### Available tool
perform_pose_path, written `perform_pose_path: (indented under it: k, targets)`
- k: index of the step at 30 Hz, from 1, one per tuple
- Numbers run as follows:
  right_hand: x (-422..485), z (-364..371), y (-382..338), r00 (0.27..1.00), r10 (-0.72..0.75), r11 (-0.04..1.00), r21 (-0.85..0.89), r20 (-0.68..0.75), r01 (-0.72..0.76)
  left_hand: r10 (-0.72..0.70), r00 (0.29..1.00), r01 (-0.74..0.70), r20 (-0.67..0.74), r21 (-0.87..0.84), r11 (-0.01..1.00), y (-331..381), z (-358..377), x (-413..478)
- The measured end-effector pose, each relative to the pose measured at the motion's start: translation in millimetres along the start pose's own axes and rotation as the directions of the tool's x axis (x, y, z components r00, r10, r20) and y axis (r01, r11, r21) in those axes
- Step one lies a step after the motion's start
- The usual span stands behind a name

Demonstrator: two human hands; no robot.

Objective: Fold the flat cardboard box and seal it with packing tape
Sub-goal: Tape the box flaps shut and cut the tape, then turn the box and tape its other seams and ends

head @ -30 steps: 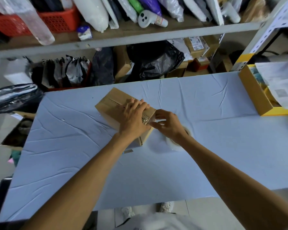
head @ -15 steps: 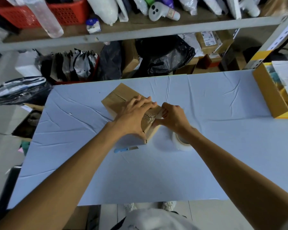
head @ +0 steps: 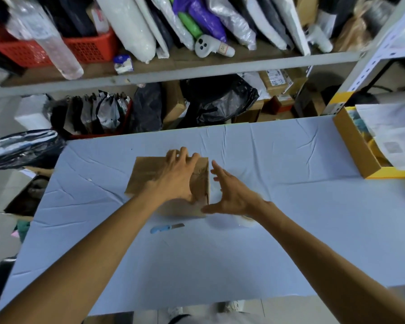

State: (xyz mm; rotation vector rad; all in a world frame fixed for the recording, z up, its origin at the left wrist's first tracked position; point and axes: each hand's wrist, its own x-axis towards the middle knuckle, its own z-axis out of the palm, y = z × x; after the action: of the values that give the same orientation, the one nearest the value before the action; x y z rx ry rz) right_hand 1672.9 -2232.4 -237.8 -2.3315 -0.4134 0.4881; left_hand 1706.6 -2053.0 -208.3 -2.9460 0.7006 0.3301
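A: When we look down past our two arms, what do we see first?

B: We see the table (head: 220,265) with its light blue cloth. Close to us on it lies a small blue knife (head: 166,228).

A: And just past the knife?

B: The tape roll (head: 244,222) lies flat on the cloth. Our right wrist hides part of it.

A: Where is our right hand (head: 232,195)?

B: It is just beside the right side of the cardboard box (head: 147,176). Its fingers are spread wide and it holds nothing. The thumb is at the box's near corner, but it is blurry there, so we cannot tell if it touches.

A: And our left hand (head: 175,181)?

B: It lies flat on top of the box. Its fingers are spread out and reach the far edge. It grips nothing and just presses down.

A: Where is the box?

B: It stands on the cloth in the middle of the table. Shiny clear tape (head: 198,176) shows on its top, next to our left hand.

A: What is farther away?

B: A yellow box (head: 355,148) with papers (head: 395,134) in it sits at the right end of the table. Behind the table is a shelf (head: 197,71). A black bag (head: 220,99) is under it and a red basket (head: 87,46) is on it.
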Motion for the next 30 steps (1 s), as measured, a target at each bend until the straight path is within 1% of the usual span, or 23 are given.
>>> perform_pose_path:
  k: [2, 6, 8, 10, 12, 15, 17, 19, 21, 23, 25, 26, 27, 28, 30]
  targets:
    - [-1, 4, -4, 0.998, 0.023, 0.99, 0.142, -0.051, -0.016, 0.0, 0.999, 0.002, 0.035, -0.046, 0.999, -2, -2, 3]
    - [1, 15, 0, 0.989, 0.056, 0.974, 0.227, -0.134, -0.024, 0.044, 0.98, -0.001, 0.192, -0.222, 0.975, -18, -11, 6]
    - [-1, 20, 2, 0.984, 0.107, 0.942, 0.33, -0.143, -0.054, 0.071, 0.97, 0.003, 0.231, -0.308, 0.951, -25, -16, 8]
    - [-3, 26, 1, 0.975, 0.155, 0.913, 0.4, -0.162, -0.079, 0.062, 0.971, 0.042, 0.229, -0.421, 0.906, -29, -18, 13]
    - [-5, 35, -1, 0.962, 0.193, 0.896, 0.434, -0.192, -0.093, 0.043, 0.984, 0.05, 0.173, -0.5, 0.865, -32, -16, 23]
    - [-4, 46, -6, 0.938, 0.248, 0.868, 0.486, -0.243, -0.103, 0.082, 0.991, -0.009, 0.107, -0.554, 0.832, -35, -12, 37]
    - [-3, 50, -9, 0.925, 0.281, 0.851, 0.511, -0.254, -0.119, 0.111, 0.987, -0.025, 0.112, -0.579, 0.815, -38, -9, 43]
    - [-4, 51, -12, 0.924, 0.292, 0.855, 0.5, -0.245, -0.138, 0.15, 0.982, -0.06, 0.11, -0.576, 0.815, -42, -6, 46]
    - [-7, 50, -12, 0.937, 0.267, 0.878, 0.459, -0.226, -0.139, 0.193, 0.976, -0.098, 0.104, -0.584, 0.806, -43, -5, 49]
    - [-12, 43, -3, 0.952, 0.224, 0.926, 0.35, -0.211, -0.14, 0.218, 0.971, -0.117, 0.096, -0.606, 0.787, -42, -4, 51]
    - [-18, 34, 18, 0.949, 0.245, 0.96, 0.185, -0.197, -0.21, 0.233, 0.968, -0.125, 0.096, -0.622, 0.773, -42, -3, 52]
    - [-22, 30, 32, 0.946, 0.257, 0.966, 0.059, -0.199, -0.251, 0.236, 0.967, -0.126, 0.093, -0.628, 0.768, -42, -3, 52]
    - [-26, 25, 47, 0.947, 0.264, 0.956, -0.085, -0.181, -0.282, 0.233, 0.968, -0.123, 0.092, -0.635, 0.763, -42, -2, 52]
    - [-31, 22, 60, 0.948, 0.294, 0.927, -0.203, -0.124, -0.314, 0.226, 0.97, -0.116, 0.091, -0.643, 0.757, -41, -2, 52]
    - [-40, 19, 80, 0.926, 0.377, 0.867, -0.362, 0.028, -0.342, 0.212, 0.972, -0.098, 0.097, -0.657, 0.747, -40, -2, 53]
